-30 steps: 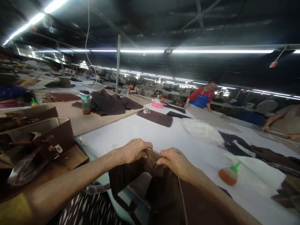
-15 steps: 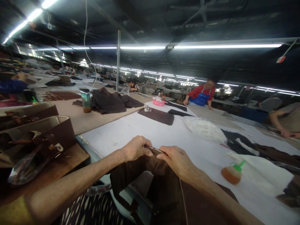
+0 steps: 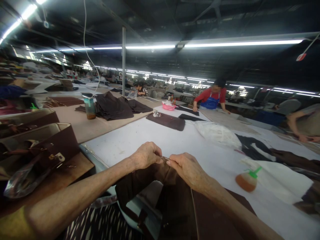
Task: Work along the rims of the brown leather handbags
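Note:
A dark brown bag [image 3: 177, 203], apparently of leather or fabric, lies over the near edge of the table in front of me, its inside partly in shadow. My left hand [image 3: 148, 156] pinches its upper edge between thumb and fingers. Just to the right, my right hand [image 3: 188, 169] is closed on the same edge, thumb and forefinger together. Only a short stretch of edge shows between the two hands. A brown strap [image 3: 141, 218] hangs below. Fingers hide most of the pinched part.
Brown bags with metal clasps [image 3: 60, 156] stand at left. A green-capped squeeze bottle [image 3: 246, 180] tilts at right on the white tabletop [image 3: 125, 140]. Farther back are a brown panel [image 3: 166, 121], a pink basin [image 3: 168, 106], a jar [image 3: 90, 108] and a person in red [image 3: 211, 96].
The gap between my hands has narrowed slightly, with both still on the bag's edge. The person in red has leaned a little lower. My view has shifted slightly.

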`<state>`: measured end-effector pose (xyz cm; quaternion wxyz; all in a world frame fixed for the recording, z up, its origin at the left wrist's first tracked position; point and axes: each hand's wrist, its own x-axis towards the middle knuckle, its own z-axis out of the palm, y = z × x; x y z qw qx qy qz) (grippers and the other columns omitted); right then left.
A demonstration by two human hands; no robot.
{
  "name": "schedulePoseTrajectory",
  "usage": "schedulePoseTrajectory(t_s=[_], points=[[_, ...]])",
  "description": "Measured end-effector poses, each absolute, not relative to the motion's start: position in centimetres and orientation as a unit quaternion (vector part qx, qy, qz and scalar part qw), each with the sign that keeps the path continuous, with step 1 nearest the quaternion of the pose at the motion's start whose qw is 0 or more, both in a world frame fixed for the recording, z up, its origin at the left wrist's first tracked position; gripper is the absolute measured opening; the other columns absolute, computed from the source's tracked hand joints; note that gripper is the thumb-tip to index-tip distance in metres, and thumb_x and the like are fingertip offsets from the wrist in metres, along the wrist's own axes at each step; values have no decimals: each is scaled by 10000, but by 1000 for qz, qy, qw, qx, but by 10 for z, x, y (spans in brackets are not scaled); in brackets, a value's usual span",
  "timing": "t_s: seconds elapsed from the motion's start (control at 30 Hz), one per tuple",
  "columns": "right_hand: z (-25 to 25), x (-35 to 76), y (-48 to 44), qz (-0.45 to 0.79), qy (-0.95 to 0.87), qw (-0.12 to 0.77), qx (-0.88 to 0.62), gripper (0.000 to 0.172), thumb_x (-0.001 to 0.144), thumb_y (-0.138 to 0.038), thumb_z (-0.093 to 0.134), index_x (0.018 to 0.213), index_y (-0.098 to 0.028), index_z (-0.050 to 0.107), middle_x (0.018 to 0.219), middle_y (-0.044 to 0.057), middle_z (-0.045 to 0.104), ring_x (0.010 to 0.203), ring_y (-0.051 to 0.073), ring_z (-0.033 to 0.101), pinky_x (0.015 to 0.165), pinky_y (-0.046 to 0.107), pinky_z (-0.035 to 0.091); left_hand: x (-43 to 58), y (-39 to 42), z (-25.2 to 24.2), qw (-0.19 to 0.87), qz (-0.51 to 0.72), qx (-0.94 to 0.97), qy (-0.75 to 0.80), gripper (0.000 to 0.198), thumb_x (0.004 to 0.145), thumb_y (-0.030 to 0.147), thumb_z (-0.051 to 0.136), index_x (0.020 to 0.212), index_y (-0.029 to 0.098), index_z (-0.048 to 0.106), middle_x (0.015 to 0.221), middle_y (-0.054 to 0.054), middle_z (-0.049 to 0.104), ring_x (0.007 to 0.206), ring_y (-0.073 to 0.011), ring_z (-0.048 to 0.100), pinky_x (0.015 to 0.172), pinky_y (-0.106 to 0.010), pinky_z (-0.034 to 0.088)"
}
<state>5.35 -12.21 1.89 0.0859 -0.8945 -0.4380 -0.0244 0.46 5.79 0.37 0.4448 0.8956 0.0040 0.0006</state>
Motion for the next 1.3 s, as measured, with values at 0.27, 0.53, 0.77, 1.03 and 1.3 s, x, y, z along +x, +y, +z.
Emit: schedulePoseTrajectory(t_s=[0.27, 0.53, 0.77, 1.03, 1.3], points=[[25, 50, -118, -32, -415, 39, -908, 231, 890, -313, 451, 740, -195, 582, 709, 17, 617, 672, 150, 511, 593, 272, 259, -1, 46, 12, 333, 49, 942, 14, 166, 629, 284, 538, 638, 181, 668, 539, 7, 518, 572, -126, 425, 530, -236, 273], [27, 53, -106, -17, -458, 21, -888, 267, 905, -297, 424, 723, -187, 586, 667, 22, 619, 601, 136, 498, 563, 270, 264, -5, 49, 17, 355, 18, 935, 0, 191, 660, 271, 538, 744, 195, 692, 612, 3, 561, 621, -139, 475, 554, -225, 316], [22, 53, -102, -19, -449, 67, -891, 188, 898, -272, 434, 823, -215, 596, 664, 2, 587, 656, 140, 504, 598, 255, 289, -45, 77, 15, 357, -1, 931, 79, 622, 539, 303, 704, 1139, 227, 557, 1000, -41, 593, 837, -195, 532, 666, -249, 388], [18, 57, -99, 8, -492, 120, -862, 161, 881, -258, 406, 865, -256, 567, 641, -42, 528, 622, 116, 477, 593, 247, 291, -66, 86, -2, 466, 22, 881, 76, 244, 645, 303, 623, 843, 163, 646, 695, 7, 562, 685, -154, 488, 571, -224, 326], [21, 61, -97, 113, -499, 216, -831, 200, 859, -319, 432, 753, -200, 552, 661, -37, 524, 640, 114, 462, 587, 244, 308, -62, 101, -5, 550, -9, 835, 2, 297, 730, 399, 608, 847, 128, 640, 681, 14, 534, 629, -109, 437, 545, -201, 312]])
